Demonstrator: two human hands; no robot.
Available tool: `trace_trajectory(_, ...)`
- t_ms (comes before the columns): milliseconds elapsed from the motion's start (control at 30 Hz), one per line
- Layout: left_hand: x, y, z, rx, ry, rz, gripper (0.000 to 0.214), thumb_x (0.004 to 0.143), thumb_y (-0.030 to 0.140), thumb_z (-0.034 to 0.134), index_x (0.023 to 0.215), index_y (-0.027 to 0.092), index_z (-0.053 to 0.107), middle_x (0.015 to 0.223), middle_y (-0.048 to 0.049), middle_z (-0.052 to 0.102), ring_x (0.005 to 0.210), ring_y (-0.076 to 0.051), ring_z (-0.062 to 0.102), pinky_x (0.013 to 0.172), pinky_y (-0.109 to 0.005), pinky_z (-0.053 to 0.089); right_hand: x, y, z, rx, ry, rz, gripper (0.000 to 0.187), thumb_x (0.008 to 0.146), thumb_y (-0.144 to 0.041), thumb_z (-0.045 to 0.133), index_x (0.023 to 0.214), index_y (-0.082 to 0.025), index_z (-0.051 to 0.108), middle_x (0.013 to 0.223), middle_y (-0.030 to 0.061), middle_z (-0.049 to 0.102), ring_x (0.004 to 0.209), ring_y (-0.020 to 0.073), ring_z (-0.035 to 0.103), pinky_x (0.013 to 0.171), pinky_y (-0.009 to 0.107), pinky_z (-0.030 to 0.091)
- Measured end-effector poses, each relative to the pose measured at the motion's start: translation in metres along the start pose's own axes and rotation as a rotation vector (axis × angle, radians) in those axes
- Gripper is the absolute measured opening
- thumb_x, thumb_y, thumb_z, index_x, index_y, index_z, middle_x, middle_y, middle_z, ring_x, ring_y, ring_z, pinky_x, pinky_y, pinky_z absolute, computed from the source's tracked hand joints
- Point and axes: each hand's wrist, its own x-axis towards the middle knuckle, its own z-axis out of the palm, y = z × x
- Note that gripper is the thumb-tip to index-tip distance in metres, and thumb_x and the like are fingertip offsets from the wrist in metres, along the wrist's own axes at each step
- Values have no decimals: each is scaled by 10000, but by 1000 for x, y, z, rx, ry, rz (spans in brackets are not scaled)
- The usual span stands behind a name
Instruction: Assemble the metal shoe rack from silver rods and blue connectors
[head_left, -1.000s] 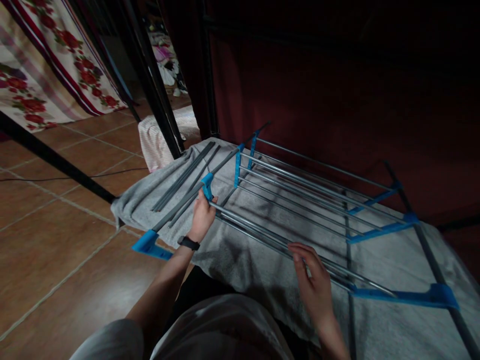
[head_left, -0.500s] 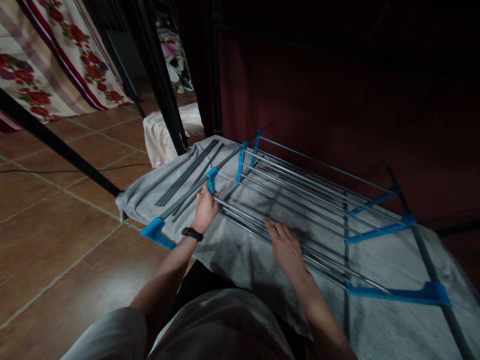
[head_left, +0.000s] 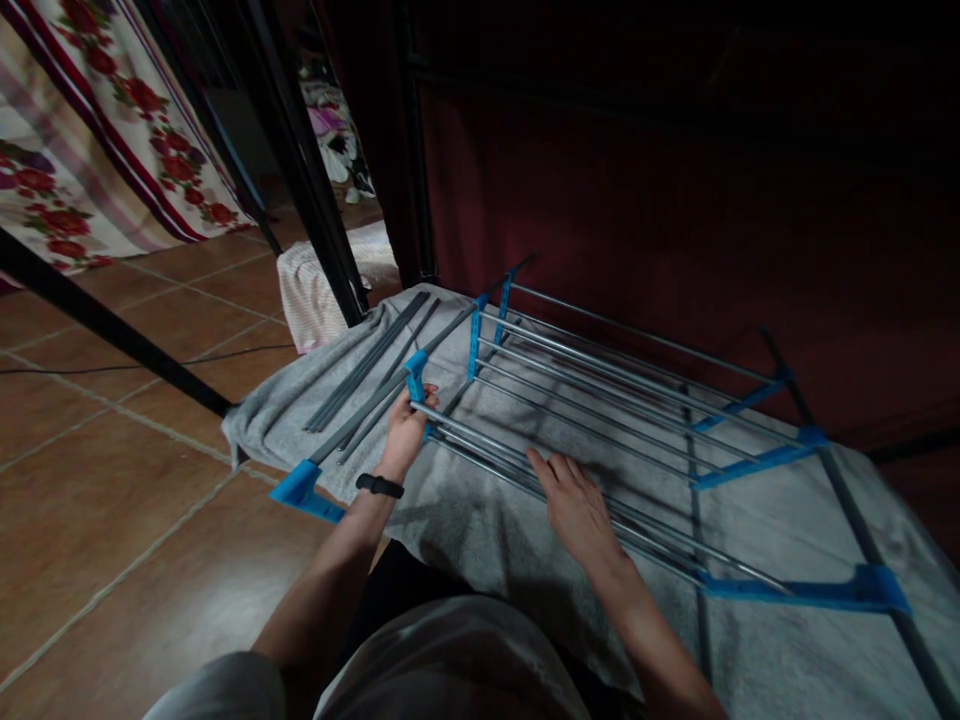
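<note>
A rack of metal rods and blue plastic brackets lies on a grey cloth. At its near left corner my left hand [head_left: 405, 435], with a dark wristband, closes around a blue bracket [head_left: 415, 375]; some fingers are hidden behind it. Metal rods [head_left: 487, 445] run from this bracket to a long blue bracket [head_left: 802, 590] at the right. My right hand [head_left: 577, 505] lies over the middle of these rods, palm down and fingers stretched out. A grey side tube [head_left: 367, 400] passes through the left brackets and ends in a blue foot piece [head_left: 304, 490].
Loose grey tubes [head_left: 367, 362] lie on the grey cloth [head_left: 274, 400] at the left. Black metal posts [head_left: 319, 190] stand beyond. A dark red panel [head_left: 600, 200] rises behind the rack. A floral curtain [head_left: 150, 120] hangs over the tiled floor [head_left: 112, 510], where a cable runs.
My left hand has shifted slightly lower on the near left bracket, its fingers now further behind it. My right hand stays on the rods. The view has tilted a little.
</note>
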Motion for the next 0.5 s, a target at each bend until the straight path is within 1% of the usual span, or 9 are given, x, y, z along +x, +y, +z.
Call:
trace_trajectory(67, 2, -6, -1, -66, 25, -11, 255, 711, 353, 824, 887, 198, 722, 738, 12, 641, 617, -117, 533, 586, -259, 420, 0, 0, -1, 5, -1, 4, 611, 945, -11, 436, 1508, -239, 507, 1166, 74, 691, 1046, 211, 645, 916, 331, 521)
trace_trajectory(167, 4, -12, -3, -124, 36, -25, 227, 679, 303, 834, 851, 196, 731, 726, 20, 640, 629, -110, 542, 614, -254, 438, 0, -1, -2, 18, 1, 8, 584, 957, -18, 441, 1493, -235, 526, 1151, 74, 698, 1042, 204, 650, 919, 316, 515)
trace_trajectory(300, 4, -10, -6, -222, 10, -47, 235, 637, 229, 796, 862, 185, 742, 792, -3, 684, 711, -114, 608, 719, -256, 495, 4, -1, -3, 37, 20, 29, 418, 1039, -156, 460, 1430, -244, 580, 1120, 78, 712, 1003, 193, 666, 862, 294, 518)
trace_trajectory(400, 3, -7, -7, -287, -11, -60, 238, 639, 265, 726, 865, 190, 731, 856, -45, 720, 759, -158, 647, 748, -305, 533, 8, -1, -3, 42, 18, 61, 366, 1069, -241, 457, 1404, -259, 605, 1098, 81, 721, 974, 191, 676, 818, 289, 518)
trace_trajectory(500, 2, -7, -6, -317, 32, -28, 250, 715, 381, 649, 868, 195, 719, 932, -87, 735, 814, -197, 666, 769, -350, 568, 9, -1, -1, 49, -10, 61, 387, 1068, -223, 447, 1423, -263, 597, 1104, 77, 724, 982, 193, 682, 822, 292, 518)
